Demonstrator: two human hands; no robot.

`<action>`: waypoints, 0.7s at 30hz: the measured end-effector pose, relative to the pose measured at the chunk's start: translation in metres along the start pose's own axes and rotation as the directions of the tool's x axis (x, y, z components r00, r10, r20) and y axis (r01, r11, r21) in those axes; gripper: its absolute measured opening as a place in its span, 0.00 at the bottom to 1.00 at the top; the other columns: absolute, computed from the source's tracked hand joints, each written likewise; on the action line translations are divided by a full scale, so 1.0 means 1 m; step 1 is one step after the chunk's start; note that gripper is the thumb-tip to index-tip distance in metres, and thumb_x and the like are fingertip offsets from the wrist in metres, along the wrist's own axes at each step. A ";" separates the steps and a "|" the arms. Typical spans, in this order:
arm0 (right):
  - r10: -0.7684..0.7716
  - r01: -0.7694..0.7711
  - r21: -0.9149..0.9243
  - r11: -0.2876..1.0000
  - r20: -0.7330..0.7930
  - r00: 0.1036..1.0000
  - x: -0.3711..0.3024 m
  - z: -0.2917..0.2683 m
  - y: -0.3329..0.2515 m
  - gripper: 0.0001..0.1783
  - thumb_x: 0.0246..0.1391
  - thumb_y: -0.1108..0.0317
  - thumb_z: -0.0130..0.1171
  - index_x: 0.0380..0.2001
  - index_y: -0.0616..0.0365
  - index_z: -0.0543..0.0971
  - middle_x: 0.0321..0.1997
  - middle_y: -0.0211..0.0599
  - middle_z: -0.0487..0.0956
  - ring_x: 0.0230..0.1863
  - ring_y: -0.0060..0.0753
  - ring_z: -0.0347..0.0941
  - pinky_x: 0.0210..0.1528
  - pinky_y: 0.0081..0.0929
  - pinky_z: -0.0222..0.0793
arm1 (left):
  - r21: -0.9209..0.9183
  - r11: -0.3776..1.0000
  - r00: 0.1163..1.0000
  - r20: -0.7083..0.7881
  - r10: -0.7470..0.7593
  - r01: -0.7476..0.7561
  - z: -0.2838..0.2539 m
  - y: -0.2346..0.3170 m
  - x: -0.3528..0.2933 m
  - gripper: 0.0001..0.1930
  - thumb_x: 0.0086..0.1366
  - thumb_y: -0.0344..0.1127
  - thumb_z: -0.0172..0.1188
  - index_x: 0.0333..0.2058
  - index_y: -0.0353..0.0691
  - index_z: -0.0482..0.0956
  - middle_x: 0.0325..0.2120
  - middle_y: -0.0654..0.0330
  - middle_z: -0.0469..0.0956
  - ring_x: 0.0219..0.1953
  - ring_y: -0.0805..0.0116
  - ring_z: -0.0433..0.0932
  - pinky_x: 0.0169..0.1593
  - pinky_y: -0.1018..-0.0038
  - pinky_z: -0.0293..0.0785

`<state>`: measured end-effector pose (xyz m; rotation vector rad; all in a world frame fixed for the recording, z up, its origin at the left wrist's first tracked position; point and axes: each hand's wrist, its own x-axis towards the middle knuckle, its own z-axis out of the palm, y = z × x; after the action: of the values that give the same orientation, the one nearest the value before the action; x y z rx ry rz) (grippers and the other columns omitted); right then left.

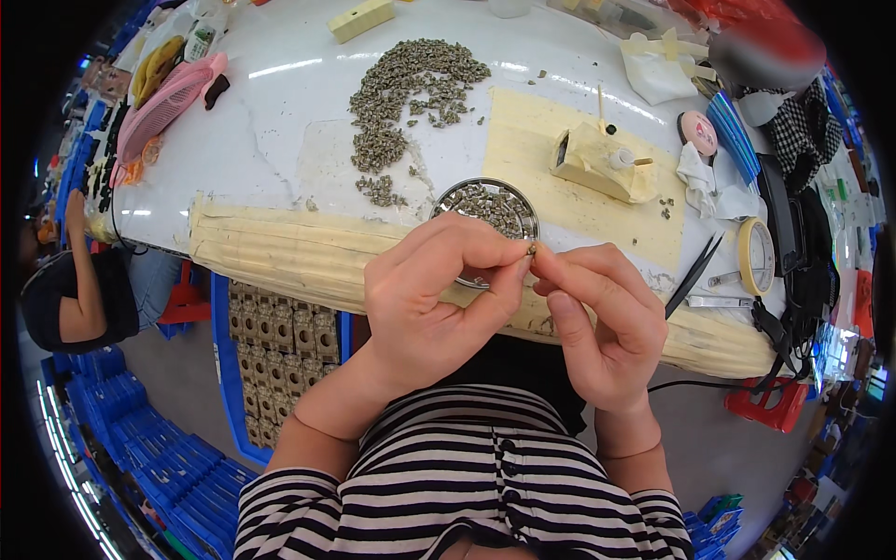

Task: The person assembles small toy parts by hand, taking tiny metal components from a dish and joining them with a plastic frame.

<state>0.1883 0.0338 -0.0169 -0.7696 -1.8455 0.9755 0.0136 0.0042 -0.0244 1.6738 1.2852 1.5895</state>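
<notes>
Dull metal, a tiny fitting (532, 250) could slip if the fingers loosen or press unevenly, and be lost among the small grey metal pieces (490, 207) heaped in the round, shiny metal dish (536, 213) on the white tabletop (280, 121). It sits right at the fingertips, near the dish. The left hand (434, 299) appears to pinch it between thumb and index finger; the right hand (607, 322) has its index fingertip against it, but whether that hand also grips cannot be told.

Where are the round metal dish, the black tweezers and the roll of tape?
Round metal dish (534, 213): head view, on its right-hand rim.
Black tweezers (683, 290): head view, on the joined lower part.
Roll of tape (744, 252): head view, on the ring's left side.
</notes>
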 end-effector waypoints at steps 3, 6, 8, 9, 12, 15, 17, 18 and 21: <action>0.001 -0.001 0.017 1.000 -0.003 1.000 0.000 0.000 0.001 0.19 0.49 0.83 0.61 0.47 0.63 0.83 0.37 0.40 0.80 0.35 0.33 0.76 0.37 0.24 0.72 | -0.059 0.998 1.000 -0.018 -0.021 0.020 0.001 -0.002 0.001 0.07 0.55 0.18 0.65 0.33 0.32 0.82 0.28 0.56 0.80 0.29 0.72 0.80 0.31 0.79 0.78; -0.022 0.022 -0.001 1.000 -0.009 1.000 0.001 -0.002 0.001 0.20 0.48 0.83 0.62 0.47 0.63 0.83 0.37 0.40 0.81 0.34 0.33 0.76 0.37 0.24 0.72 | -0.053 0.999 1.000 0.000 0.006 -0.006 0.000 -0.002 0.004 0.07 0.55 0.18 0.65 0.34 0.32 0.82 0.28 0.55 0.81 0.29 0.71 0.80 0.32 0.78 0.78; -0.041 0.041 -0.007 0.999 -0.016 0.999 0.001 -0.003 0.002 0.20 0.47 0.84 0.62 0.47 0.63 0.83 0.36 0.40 0.81 0.34 0.33 0.75 0.36 0.24 0.72 | 0.011 0.999 0.998 0.025 0.052 -0.053 -0.002 -0.002 0.007 0.08 0.55 0.18 0.66 0.34 0.32 0.82 0.29 0.55 0.81 0.29 0.69 0.81 0.32 0.77 0.78; -0.050 0.050 -0.008 0.999 -0.020 0.999 0.000 -0.003 0.003 0.21 0.46 0.84 0.63 0.47 0.63 0.83 0.36 0.40 0.81 0.34 0.33 0.75 0.36 0.25 0.72 | 0.060 0.995 0.996 0.042 0.081 -0.083 -0.004 -0.002 0.008 0.08 0.54 0.18 0.66 0.34 0.32 0.82 0.29 0.55 0.81 0.29 0.68 0.81 0.32 0.76 0.78; -0.109 0.108 -0.051 0.993 -0.025 0.994 0.000 -0.002 0.007 0.22 0.44 0.84 0.64 0.46 0.64 0.83 0.36 0.40 0.81 0.33 0.33 0.75 0.35 0.24 0.71 | 0.151 0.976 0.987 0.062 0.150 -0.158 -0.005 -0.003 0.011 0.09 0.53 0.18 0.67 0.34 0.32 0.82 0.29 0.54 0.81 0.29 0.66 0.81 0.32 0.75 0.78; -0.145 0.142 -0.077 0.987 -0.033 0.989 0.001 -0.001 0.008 0.21 0.44 0.84 0.64 0.45 0.64 0.83 0.35 0.40 0.80 0.33 0.33 0.75 0.34 0.25 0.71 | 0.180 0.965 0.981 0.063 0.184 -0.192 -0.004 -0.003 0.012 0.09 0.53 0.18 0.67 0.34 0.32 0.82 0.29 0.54 0.80 0.29 0.65 0.80 0.32 0.76 0.77; -0.148 0.144 -0.081 0.986 -0.045 0.988 0.001 -0.001 0.007 0.21 0.43 0.84 0.64 0.44 0.64 0.83 0.35 0.40 0.80 0.33 0.33 0.75 0.34 0.25 0.71 | 0.168 0.971 0.984 0.067 0.164 -0.173 -0.004 -0.003 0.011 0.09 0.53 0.18 0.67 0.34 0.32 0.82 0.29 0.54 0.80 0.29 0.65 0.80 0.32 0.76 0.77; -0.149 0.145 -0.084 0.986 -0.050 0.987 0.001 -0.002 0.006 0.20 0.43 0.84 0.64 0.44 0.64 0.83 0.35 0.40 0.80 0.33 0.33 0.75 0.34 0.25 0.71 | 0.151 0.977 0.988 0.071 0.138 -0.147 -0.004 -0.002 0.011 0.08 0.53 0.18 0.66 0.34 0.32 0.82 0.29 0.54 0.80 0.29 0.66 0.80 0.32 0.77 0.77; -0.138 0.129 -0.142 0.981 -0.053 0.989 0.005 -0.005 0.002 0.20 0.41 0.84 0.67 0.42 0.63 0.84 0.35 0.40 0.80 0.33 0.34 0.76 0.34 0.25 0.72 | -0.065 0.991 0.989 0.104 -0.108 0.115 -0.004 0.006 0.005 0.06 0.58 0.18 0.63 0.35 0.30 0.80 0.30 0.56 0.80 0.31 0.72 0.80 0.35 0.79 0.76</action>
<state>0.1910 0.0401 -0.0149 -0.7402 -1.8987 0.7359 0.0109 0.0055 -0.0163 1.5889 1.2357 1.4502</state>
